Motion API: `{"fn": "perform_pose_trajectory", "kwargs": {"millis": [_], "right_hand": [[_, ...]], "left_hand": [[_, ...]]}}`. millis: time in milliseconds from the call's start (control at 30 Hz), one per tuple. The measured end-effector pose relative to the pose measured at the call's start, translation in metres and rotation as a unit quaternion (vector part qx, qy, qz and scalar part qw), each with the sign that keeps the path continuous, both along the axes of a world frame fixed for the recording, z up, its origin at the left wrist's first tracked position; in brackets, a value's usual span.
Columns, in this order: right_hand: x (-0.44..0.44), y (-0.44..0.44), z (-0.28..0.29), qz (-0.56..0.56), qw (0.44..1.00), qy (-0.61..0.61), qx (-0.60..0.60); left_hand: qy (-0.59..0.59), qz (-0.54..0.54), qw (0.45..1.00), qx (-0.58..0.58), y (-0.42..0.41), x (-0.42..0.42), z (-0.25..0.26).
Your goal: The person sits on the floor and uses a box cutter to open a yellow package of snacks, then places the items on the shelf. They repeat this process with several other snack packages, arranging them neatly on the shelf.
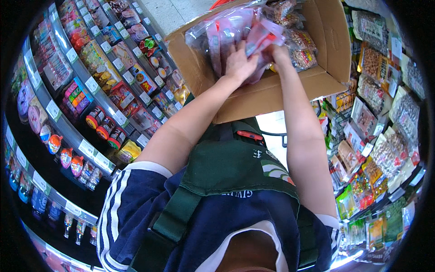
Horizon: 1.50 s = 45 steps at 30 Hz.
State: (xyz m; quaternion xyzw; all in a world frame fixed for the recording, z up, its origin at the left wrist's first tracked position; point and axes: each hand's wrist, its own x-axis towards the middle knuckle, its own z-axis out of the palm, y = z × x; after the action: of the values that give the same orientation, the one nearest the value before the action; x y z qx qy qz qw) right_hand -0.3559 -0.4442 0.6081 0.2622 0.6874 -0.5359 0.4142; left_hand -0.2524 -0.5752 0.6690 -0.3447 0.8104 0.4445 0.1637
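Note:
An open cardboard box [244, 108] is in front of me at the top of the view, with plastic packets inside. My left hand [240, 63] is among pink packets [224, 37], and the edge of one pink packet with red parts [266, 34] lies between its thumb and fingers. Close by on the right, my right hand [280, 56] reaches against the same packet; its fingertips are hidden. Clear bags of nuts or beans [304, 51] fill the right end of the box. A clear plastic wrap [197, 34] surrounds the pink packets.
Curved-looking shelves with price tags [91, 85] run along my left, holding candy, toys and egg-shaped sweets [66, 157]. On my right, shelves carry bagged nuts and dried goods [387, 153]. Pale floor tiles [166, 15] show beyond the box. A red-handled tool [249, 135] sits at my green apron [221, 166].

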Motion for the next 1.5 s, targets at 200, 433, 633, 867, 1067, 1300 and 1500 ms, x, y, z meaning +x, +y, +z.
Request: {"fn": "perform_pose_trajectory", "kwargs": {"millis": [200,433,633,867,1067,1300,1500], "right_hand": [[-0.022,0.011,0.044,0.034,0.999,-0.005,0.006],[-0.018,-0.013,0.065,0.128,0.987,0.02,-0.09],[0.008,-0.04,0.106,0.036,0.989,-0.016,-0.146],[0.037,-0.061,0.212,0.35,0.921,0.17,-0.013],[0.07,-0.069,0.25,0.35,0.886,0.299,-0.058],[0.068,-0.065,0.259,0.409,0.819,0.4,-0.05],[0.074,-0.068,0.257,0.38,0.837,0.363,-0.155]], "left_hand": [[0.058,0.02,0.998,0.005,0.014,-0.003,0.005],[0.065,0.18,0.928,0.318,-0.012,-0.009,0.009],[-0.014,-0.085,0.991,0.107,-0.01,-0.003,0.019],[0.201,-0.058,0.975,0.069,-0.021,0.035,0.069],[0.244,0.186,0.864,0.399,-0.033,0.079,0.076],[0.199,0.182,0.885,0.38,-0.051,0.102,0.082],[0.203,0.223,0.896,0.325,-0.076,0.107,0.089]]}}
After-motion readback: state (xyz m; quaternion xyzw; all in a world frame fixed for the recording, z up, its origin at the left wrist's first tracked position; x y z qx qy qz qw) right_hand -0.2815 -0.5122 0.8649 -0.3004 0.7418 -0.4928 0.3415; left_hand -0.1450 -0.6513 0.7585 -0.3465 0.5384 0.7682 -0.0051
